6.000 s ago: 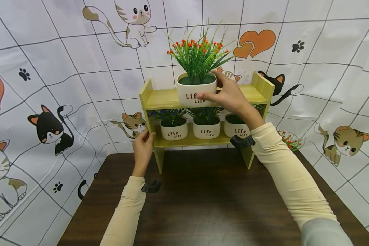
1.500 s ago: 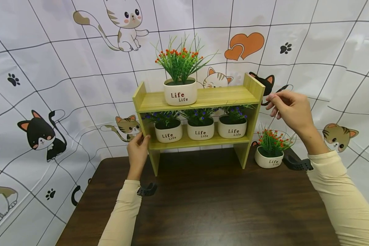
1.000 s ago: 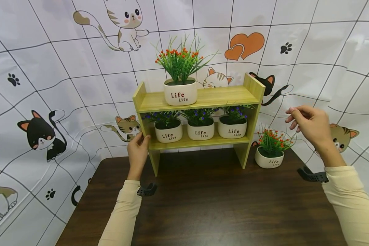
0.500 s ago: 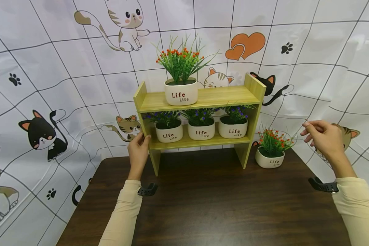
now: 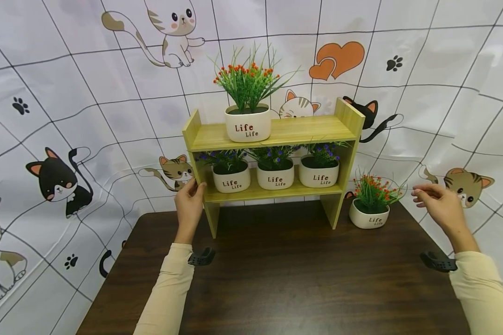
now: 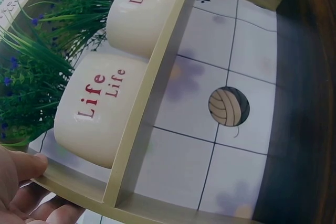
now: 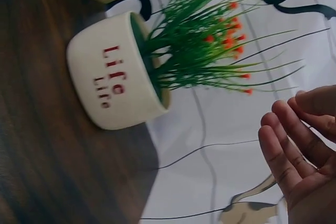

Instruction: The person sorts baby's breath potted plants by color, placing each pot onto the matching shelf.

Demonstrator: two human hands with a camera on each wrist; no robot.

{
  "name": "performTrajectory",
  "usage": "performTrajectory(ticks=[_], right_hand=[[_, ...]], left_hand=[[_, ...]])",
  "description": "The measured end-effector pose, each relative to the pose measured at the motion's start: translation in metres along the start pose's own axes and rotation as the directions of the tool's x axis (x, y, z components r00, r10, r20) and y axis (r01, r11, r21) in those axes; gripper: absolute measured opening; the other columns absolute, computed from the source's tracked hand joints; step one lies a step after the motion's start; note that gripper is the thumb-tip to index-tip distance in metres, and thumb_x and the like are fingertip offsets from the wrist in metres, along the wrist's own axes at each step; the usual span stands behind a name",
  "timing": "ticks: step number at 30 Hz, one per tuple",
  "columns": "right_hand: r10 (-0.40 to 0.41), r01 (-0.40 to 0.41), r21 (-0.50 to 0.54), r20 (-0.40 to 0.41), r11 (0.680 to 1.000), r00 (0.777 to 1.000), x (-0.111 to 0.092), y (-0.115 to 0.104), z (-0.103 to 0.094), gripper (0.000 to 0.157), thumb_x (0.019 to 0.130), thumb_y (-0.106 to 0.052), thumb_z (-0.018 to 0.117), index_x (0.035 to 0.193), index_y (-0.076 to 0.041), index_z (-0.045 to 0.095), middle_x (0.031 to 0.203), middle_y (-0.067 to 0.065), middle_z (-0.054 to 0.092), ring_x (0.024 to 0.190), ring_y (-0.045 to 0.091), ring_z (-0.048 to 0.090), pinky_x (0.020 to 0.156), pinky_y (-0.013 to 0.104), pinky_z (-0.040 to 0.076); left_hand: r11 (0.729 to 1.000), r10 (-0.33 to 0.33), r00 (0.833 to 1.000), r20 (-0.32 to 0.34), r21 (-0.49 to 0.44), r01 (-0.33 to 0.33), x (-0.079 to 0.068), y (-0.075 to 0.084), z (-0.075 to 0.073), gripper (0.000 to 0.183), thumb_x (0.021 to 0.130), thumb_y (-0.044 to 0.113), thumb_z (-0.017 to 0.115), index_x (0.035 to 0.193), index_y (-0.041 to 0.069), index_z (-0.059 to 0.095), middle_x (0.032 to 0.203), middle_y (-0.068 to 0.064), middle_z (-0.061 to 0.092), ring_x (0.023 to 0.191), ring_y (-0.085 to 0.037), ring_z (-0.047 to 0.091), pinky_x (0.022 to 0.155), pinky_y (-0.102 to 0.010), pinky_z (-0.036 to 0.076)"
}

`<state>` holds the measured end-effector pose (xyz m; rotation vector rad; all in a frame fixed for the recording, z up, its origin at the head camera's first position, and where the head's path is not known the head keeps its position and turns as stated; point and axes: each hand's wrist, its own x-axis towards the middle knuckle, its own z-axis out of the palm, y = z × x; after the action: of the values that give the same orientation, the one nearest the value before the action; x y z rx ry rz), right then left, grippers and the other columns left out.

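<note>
My left hand (image 5: 189,202) pinches the left side panel of a two-tier wooden shelf (image 5: 302,128), thumb inside and fingers outside in the left wrist view. An orange-flowered plant in a white "Life" pot (image 5: 248,124) stands on the upper tier, left of the middle. On the lower tier sit a left pot (image 5: 231,180), a middle pot (image 5: 275,176) and a right pot (image 5: 318,173), all with blue-purple flowers. My right hand (image 5: 442,209) holds nothing, its fingers loosely bent. It is just right of another orange-flowered pot (image 7: 118,72), which stands on the table.
The shelf stands on a dark brown table (image 5: 285,279) near its back edge. Behind and beside it hangs a white wall covering (image 5: 121,74) with grid lines and cartoon cats. The pot on the table is close to the right shelf leg (image 5: 330,211).
Six seconds ago my right hand held the orange-flowered pot over the upper tier. It has let go and moved right and down, beside the table pot. My left hand keeps its place.
</note>
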<state>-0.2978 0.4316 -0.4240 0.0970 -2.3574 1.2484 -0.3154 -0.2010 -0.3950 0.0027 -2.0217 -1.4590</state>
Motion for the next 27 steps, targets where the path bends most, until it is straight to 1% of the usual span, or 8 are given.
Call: performTrajectory(ticks=[9,12,14,16,19,22,24,27], right_hand=[[0.068,-0.060,-0.093,0.088,0.994,0.994,-0.009,0.029,0.025,0.049,0.110,-0.028,0.061,0.137,0.013,0.059,0.093,-0.044,0.057,0.083,-0.030,0.050,0.069,0.005,0.045],[0.115,-0.095,-0.146,0.134,0.985,0.984,-0.010,0.035,0.034,0.056,0.109,-0.032,0.062,0.144,0.011,0.054,0.111,-0.011,0.077,0.088,-0.030,0.043,0.072,0.009,0.043],[0.148,-0.121,-0.155,0.173,0.980,0.974,-0.012,0.038,0.040,0.063,0.108,-0.032,0.063,0.150,0.012,0.045,0.131,0.019,0.073,0.097,-0.016,0.055,0.075,0.009,0.042],[0.176,-0.147,-0.141,0.219,0.979,0.960,-0.012,0.040,0.047,0.070,0.108,-0.029,0.063,0.155,0.013,0.035,0.148,0.040,0.053,0.115,0.012,0.065,0.077,0.010,0.040],[0.198,-0.178,-0.095,0.282,0.979,0.939,-0.013,0.042,0.056,0.080,0.105,-0.021,0.065,0.160,0.015,0.020,0.157,0.046,0.037,0.140,0.055,0.046,0.086,0.018,0.044],[0.199,-0.204,-0.022,0.348,0.979,0.916,-0.012,0.046,0.066,0.091,0.103,-0.015,0.066,0.164,0.014,0.005,0.164,0.047,0.019,0.150,0.064,0.028,0.106,0.035,0.050],[0.191,-0.216,0.024,0.381,0.976,0.905,-0.011,0.049,0.071,0.096,0.102,-0.012,0.066,0.164,0.013,-0.002,0.166,0.047,0.011,0.152,0.067,0.022,0.108,0.030,0.049],[0.170,-0.202,0.041,0.389,0.979,0.905,-0.012,0.053,0.079,0.099,0.102,-0.014,0.068,0.166,0.010,-0.004,0.168,0.046,0.010,0.151,0.065,0.027,0.090,0.010,0.047]], left_hand=[[1.000,-0.004,1.000,-0.004,0.009,0.004,0.001,0.001,0.000,0.036,0.103,0.010,0.071,0.137,-0.003,0.070,0.131,-0.025,0.073,0.121,-0.036,0.073,0.083,-0.006,0.049],[1.000,0.000,1.000,-0.008,0.012,0.000,0.000,0.000,0.000,0.037,0.103,0.010,0.071,0.138,-0.003,0.070,0.131,-0.026,0.073,0.121,-0.036,0.073,0.083,-0.006,0.049],[1.000,0.000,1.000,-0.007,0.013,0.000,0.000,0.000,0.001,0.037,0.103,0.010,0.071,0.138,-0.003,0.069,0.131,-0.026,0.073,0.121,-0.036,0.073,0.083,-0.006,0.050],[1.000,-0.001,1.000,-0.006,0.013,0.001,0.000,-0.001,0.001,0.038,0.103,0.010,0.071,0.139,-0.002,0.068,0.132,-0.026,0.072,0.121,-0.037,0.073,0.083,-0.007,0.050],[1.000,0.000,1.000,-0.004,0.018,0.000,0.000,0.000,0.000,0.037,0.104,0.010,0.070,0.139,-0.002,0.069,0.131,-0.026,0.072,0.121,-0.037,0.073,0.084,-0.008,0.051],[1.000,0.004,1.000,-0.003,0.022,-0.004,0.000,0.000,0.000,0.036,0.104,0.010,0.070,0.138,-0.002,0.069,0.130,-0.026,0.073,0.120,-0.037,0.073,0.084,-0.008,0.051],[1.000,0.006,1.000,-0.003,0.026,-0.006,0.000,0.000,0.000,0.035,0.104,0.009,0.070,0.138,-0.002,0.070,0.129,-0.026,0.073,0.120,-0.038,0.073,0.084,-0.007,0.051],[0.999,0.005,1.000,-0.003,0.031,-0.005,0.000,-0.001,-0.001,0.036,0.104,0.009,0.070,0.138,-0.002,0.070,0.129,-0.026,0.073,0.120,-0.038,0.074,0.084,-0.007,0.051]])
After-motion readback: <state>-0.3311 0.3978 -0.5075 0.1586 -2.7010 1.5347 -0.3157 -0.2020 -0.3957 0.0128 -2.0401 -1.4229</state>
